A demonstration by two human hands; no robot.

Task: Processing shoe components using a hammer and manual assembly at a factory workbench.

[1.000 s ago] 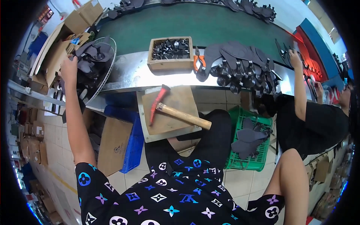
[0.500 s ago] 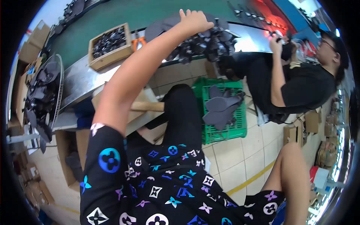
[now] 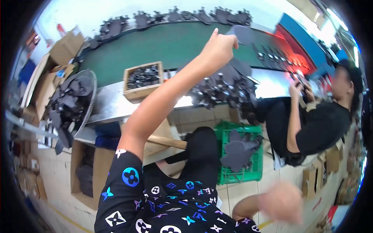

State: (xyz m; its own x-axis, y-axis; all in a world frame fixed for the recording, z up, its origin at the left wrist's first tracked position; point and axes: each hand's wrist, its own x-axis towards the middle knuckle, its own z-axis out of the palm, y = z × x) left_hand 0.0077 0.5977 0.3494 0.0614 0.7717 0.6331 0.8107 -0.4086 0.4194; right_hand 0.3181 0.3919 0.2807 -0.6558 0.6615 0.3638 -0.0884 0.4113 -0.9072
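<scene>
My left arm stretches over the metal-edged bench. At its end, my left hand (image 3: 219,47) is closed, the thumb side up, on a flat grey rounded piece (image 3: 244,35) that stands out beyond the fingers. Just beneath lies a heap of similar grey pieces with shiny black fittings (image 3: 223,87), along the bench edge. My right hand (image 3: 281,202) is low at the right, above the floor; motion smears its fingers, so I cannot make out whether it holds anything.
A wooden box of small dark parts (image 3: 143,93) sits left of the heap. Behind runs a green belt (image 3: 182,46). A green crate (image 3: 241,179) holds more grey pieces; a wire basket (image 3: 93,97) stands left. A co-worker (image 3: 322,124) sits at the right.
The view has tilted up, bringing the far side of the belt in. My left hand now has a grey piece showing at its fingers. My right hand has come into view at lower right.
</scene>
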